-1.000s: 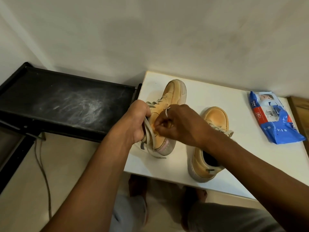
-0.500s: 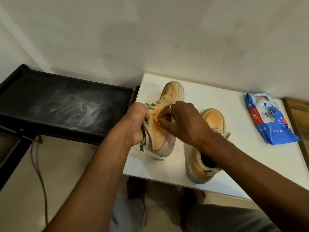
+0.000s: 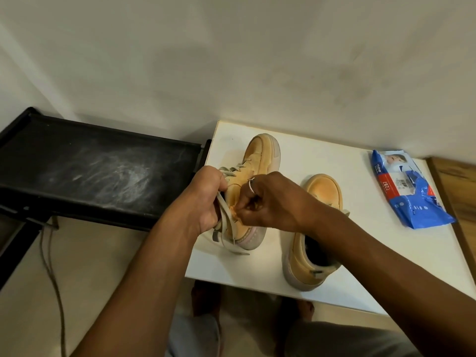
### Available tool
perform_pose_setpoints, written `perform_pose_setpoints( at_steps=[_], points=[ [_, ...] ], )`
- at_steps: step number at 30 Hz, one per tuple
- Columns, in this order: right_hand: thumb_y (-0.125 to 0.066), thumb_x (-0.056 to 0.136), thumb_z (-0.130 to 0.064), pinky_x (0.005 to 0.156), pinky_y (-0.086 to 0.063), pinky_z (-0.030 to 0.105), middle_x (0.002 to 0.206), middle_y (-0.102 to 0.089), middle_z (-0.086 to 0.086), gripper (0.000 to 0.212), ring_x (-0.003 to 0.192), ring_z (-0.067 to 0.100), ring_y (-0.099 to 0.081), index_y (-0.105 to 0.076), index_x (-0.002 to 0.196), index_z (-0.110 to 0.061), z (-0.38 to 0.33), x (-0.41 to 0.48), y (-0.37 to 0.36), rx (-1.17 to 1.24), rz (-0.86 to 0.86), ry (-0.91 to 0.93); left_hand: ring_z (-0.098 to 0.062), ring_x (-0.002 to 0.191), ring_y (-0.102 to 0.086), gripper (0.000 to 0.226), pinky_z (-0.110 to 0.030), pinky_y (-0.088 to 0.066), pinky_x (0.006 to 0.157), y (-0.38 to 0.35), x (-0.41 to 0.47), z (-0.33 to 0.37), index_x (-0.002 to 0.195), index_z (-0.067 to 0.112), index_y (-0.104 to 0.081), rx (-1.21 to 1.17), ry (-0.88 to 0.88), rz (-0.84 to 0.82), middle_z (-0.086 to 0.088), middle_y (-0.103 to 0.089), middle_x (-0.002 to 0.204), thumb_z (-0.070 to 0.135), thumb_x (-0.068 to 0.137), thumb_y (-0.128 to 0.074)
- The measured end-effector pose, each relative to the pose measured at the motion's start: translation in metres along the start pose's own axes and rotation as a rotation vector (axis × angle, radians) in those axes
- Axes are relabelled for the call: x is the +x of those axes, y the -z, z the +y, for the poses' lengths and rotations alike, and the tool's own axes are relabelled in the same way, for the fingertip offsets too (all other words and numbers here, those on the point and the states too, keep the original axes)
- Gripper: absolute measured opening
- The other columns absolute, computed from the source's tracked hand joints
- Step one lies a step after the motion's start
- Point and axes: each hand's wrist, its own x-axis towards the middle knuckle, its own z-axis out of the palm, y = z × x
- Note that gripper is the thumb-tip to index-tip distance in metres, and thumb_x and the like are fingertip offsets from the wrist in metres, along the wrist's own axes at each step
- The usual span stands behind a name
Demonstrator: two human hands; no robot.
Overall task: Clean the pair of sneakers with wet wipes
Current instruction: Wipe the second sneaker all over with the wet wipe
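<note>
Two tan sneakers stand on the white table (image 3: 401,253). My left hand (image 3: 206,202) grips the left sneaker (image 3: 260,161) at its collar and loose laces, tilting it onto its side. My right hand (image 3: 268,199) has its fingers curled and pinches a small orange-stained wet wipe (image 3: 235,212) against that sneaker's side near the heel. The right sneaker (image 3: 322,191) stands upright beside my right wrist, untouched. Most of the wipe is hidden inside my fingers.
A blue pack of wet wipes (image 3: 407,186) lies at the table's far right, by a wooden edge (image 3: 456,191). A black dusty shelf (image 3: 90,166) adjoins the table's left side. A cable (image 3: 54,279) hangs over the floor. My feet show below the table.
My right hand has slid down the left sneaker's side toward the heel with the wipe. My left hand keeps its hold on the shoe.
</note>
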Motion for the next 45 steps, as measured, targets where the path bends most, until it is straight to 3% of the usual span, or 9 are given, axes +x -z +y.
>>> perform_pose_setpoints(
  at_steps=[5,10,15,18,25,32,38,43,45],
  points=[
    [-0.068,0.088,-0.029,0.068,-0.055,0.031,0.082,-0.071,-0.007,0.013,0.071,0.011,-0.062,-0.076,0.090,-0.019,0.006,0.005,0.002,-0.127,0.257,-0.032,-0.026,0.064,-0.061,0.022,-0.035,-0.053,0.062,-0.001,0.001,0.000,0.075,0.012,-0.056,0.011,-0.019,0.000,-0.008,-0.060,0.063,0.003,0.079,-0.036],
    [-0.072,0.084,-0.020,0.065,-0.054,0.023,0.079,-0.071,-0.008,0.003,0.072,0.009,-0.065,-0.075,0.086,-0.019,0.001,0.000,0.000,0.013,0.001,0.018,-0.023,0.058,-0.058,0.022,-0.031,-0.052,0.058,-0.001,-0.001,0.000,0.069,0.012,-0.053,0.005,-0.011,-0.014,-0.007,-0.056,0.060,0.003,0.080,-0.035],
    [-0.070,0.085,-0.024,0.062,-0.045,0.019,0.081,-0.069,-0.012,0.010,0.069,0.002,-0.059,-0.076,0.093,-0.025,0.027,0.006,0.024,-0.068,0.467,-0.133,-0.027,0.079,-0.057,0.016,-0.033,-0.049,0.068,-0.005,-0.002,-0.001,0.084,0.012,-0.056,0.017,-0.013,-0.075,-0.010,-0.058,0.080,0.006,0.078,-0.042],
    [-0.067,0.088,-0.024,0.071,-0.053,0.027,0.090,-0.073,-0.008,0.014,0.077,0.005,-0.063,-0.076,0.098,-0.024,0.037,0.010,0.022,-0.093,0.407,-0.175,-0.035,0.100,-0.058,0.031,-0.041,-0.051,0.084,-0.008,0.000,-0.001,0.110,0.011,-0.060,0.048,-0.006,-0.074,-0.017,-0.063,0.110,0.005,0.080,-0.054],
    [-0.072,0.085,-0.027,0.059,-0.044,0.011,0.079,-0.069,-0.011,0.009,0.069,0.002,-0.061,-0.076,0.093,-0.023,0.030,0.005,0.024,-0.028,0.161,-0.155,-0.035,0.093,-0.067,0.047,-0.048,-0.056,0.080,-0.007,0.011,-0.005,0.120,0.008,-0.059,0.102,-0.024,-0.058,-0.015,-0.070,0.105,-0.003,0.077,-0.072],
    [-0.068,0.087,-0.026,0.067,-0.054,0.030,0.083,-0.072,-0.007,0.011,0.072,0.008,-0.063,-0.077,0.091,-0.021,0.040,0.012,0.013,-0.143,0.453,-0.146,-0.038,0.099,-0.064,0.054,-0.054,-0.052,0.089,-0.007,0.016,-0.006,0.123,0.010,-0.056,0.125,-0.026,-0.070,-0.015,-0.067,0.111,0.001,0.075,-0.077],
    [-0.073,0.084,-0.023,0.059,-0.043,0.011,0.076,-0.070,-0.012,0.009,0.066,-0.002,-0.060,-0.076,0.092,-0.020,0.031,0.004,0.023,0.072,0.115,-0.161,-0.037,0.096,-0.066,0.046,-0.055,-0.052,0.087,-0.004,0.020,-0.008,0.120,0.009,-0.059,0.103,-0.014,-0.068,-0.015,-0.069,0.107,-0.002,0.077,-0.073],
    [-0.068,0.088,-0.025,0.075,-0.056,0.030,0.081,-0.072,-0.012,0.009,0.075,0.004,-0.067,-0.076,0.089,-0.020,0.048,0.005,0.030,0.015,0.501,-0.230,-0.039,0.100,-0.062,0.053,-0.056,-0.050,0.091,-0.004,0.023,-0.008,0.124,0.010,-0.054,0.085,-0.003,-0.044,-0.015,-0.065,0.113,-0.001,0.076,-0.074],
    [-0.067,0.088,-0.023,0.077,-0.057,0.034,0.079,-0.071,-0.011,0.009,0.075,0.006,-0.067,-0.074,0.089,-0.019,0.051,0.006,0.028,0.010,0.530,-0.267,-0.039,0.100,-0.062,0.054,-0.056,-0.050,0.091,-0.004,0.024,-0.009,0.125,0.010,-0.054,0.084,0.003,-0.037,-0.015,-0.064,0.113,0.000,0.076,-0.074]
  ],
)
